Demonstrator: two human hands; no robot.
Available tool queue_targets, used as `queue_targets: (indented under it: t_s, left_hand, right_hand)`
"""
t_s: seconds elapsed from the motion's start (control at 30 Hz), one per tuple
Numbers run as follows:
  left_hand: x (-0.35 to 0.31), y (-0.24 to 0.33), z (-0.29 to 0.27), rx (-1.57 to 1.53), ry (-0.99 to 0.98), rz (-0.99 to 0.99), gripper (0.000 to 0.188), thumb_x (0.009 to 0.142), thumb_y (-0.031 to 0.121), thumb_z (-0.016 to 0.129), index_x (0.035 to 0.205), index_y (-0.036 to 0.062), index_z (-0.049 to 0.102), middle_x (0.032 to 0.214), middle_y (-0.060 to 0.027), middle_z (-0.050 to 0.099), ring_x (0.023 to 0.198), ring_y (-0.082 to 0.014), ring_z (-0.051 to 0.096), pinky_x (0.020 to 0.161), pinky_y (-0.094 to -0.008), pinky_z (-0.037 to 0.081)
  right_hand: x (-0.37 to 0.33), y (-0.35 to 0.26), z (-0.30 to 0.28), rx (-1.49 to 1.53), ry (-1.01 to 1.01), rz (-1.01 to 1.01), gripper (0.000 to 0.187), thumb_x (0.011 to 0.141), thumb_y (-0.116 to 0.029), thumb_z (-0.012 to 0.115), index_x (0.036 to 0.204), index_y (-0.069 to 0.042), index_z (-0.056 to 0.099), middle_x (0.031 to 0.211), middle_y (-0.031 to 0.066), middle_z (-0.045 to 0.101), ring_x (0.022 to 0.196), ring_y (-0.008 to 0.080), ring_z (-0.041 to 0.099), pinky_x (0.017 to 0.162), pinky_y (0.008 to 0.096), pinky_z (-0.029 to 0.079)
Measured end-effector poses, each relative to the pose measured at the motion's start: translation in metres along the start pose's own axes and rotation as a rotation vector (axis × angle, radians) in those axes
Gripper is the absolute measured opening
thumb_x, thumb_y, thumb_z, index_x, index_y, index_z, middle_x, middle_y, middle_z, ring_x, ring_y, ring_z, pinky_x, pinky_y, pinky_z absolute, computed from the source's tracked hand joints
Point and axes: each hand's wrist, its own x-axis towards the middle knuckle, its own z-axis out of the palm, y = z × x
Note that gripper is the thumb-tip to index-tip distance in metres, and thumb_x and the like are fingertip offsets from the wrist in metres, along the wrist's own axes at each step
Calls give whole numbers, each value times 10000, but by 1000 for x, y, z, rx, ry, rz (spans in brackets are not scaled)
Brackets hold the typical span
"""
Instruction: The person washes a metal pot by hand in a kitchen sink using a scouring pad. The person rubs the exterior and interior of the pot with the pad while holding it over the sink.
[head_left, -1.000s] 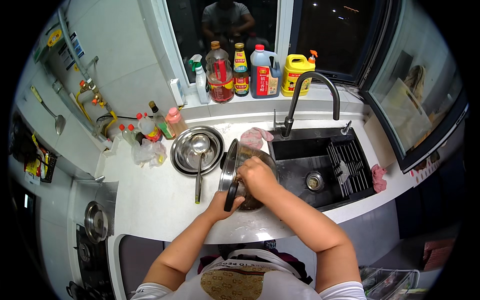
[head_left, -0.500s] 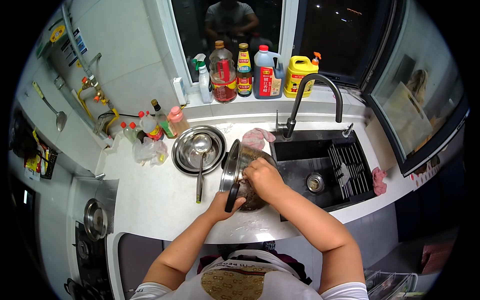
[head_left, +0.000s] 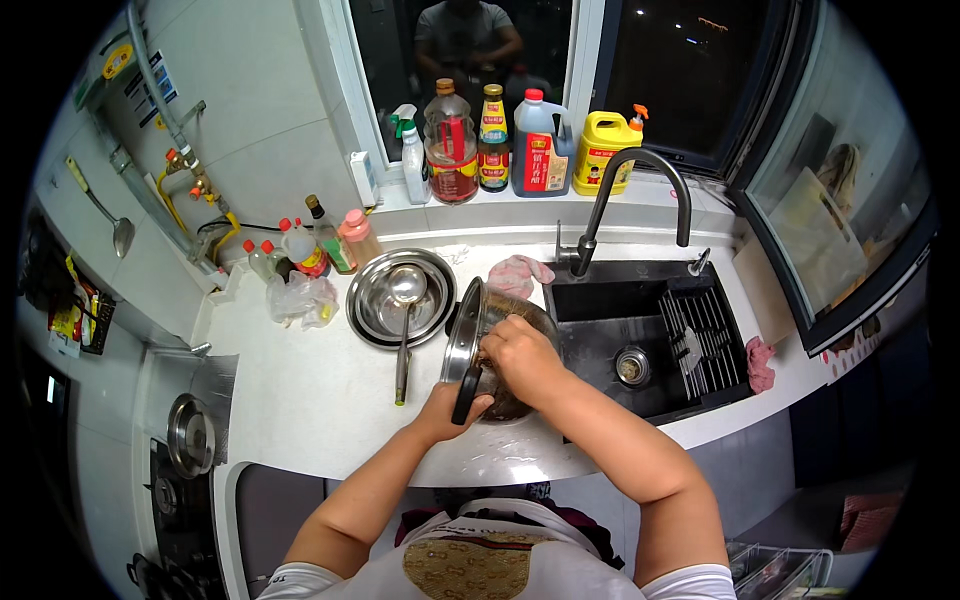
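Note:
A steel pot is tipped on its side on the white counter, beside the black sink. My left hand grips the pot's black handle at its near rim. My right hand reaches into the pot's mouth, its fingers curled against the inside; whether it holds a cloth or sponge is hidden.
A steel bowl with a ladle lies left of the pot. A pink cloth sits behind the pot, by the black tap. Bottles line the window sill; small bottles and a plastic bag stand left.
My right hand has shifted slightly inside the pot. The pot and my left hand stay in nearly the same place.

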Motion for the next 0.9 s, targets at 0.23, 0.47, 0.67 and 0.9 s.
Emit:
queue_targets:
  t_s: [0.23,0.47,0.67,0.9]
  left_hand:
    - [3,1,-1,25,-25,-5,296,857,309,674,770,33,613,621,-162,579,568,-359,576,552,-396,461]
    - [0,2,-2,4,-22,-50,301,861,310,669,775,28,615,618,-161,582,561,-347,577,551,-396,460]
    - [3,7,-3,-12,-40,-35,320,861,314,671,756,19,610,616,-157,583,561,-333,582,553,-390,462]
    - [1,-2,0,-16,-13,2,322,866,310,671,757,13,613,602,-140,579,549,-296,565,552,-374,458]
  right_hand:
    - [1,3,5,14,-24,23,119,719,-21,613,824,-35,668,818,98,604,854,284,574,761,369,487]
    - [-20,13,2,91,81,-78,182,708,-40,577,882,-32,631,882,86,565,883,271,549,763,352,491]
    - [-9,10,6,101,49,-157,246,685,-16,612,930,2,632,896,101,574,847,283,550,742,358,485]
    - [-6,12,6,90,32,-158,233,699,-19,599,926,-4,649,899,95,586,866,274,558,755,350,488]
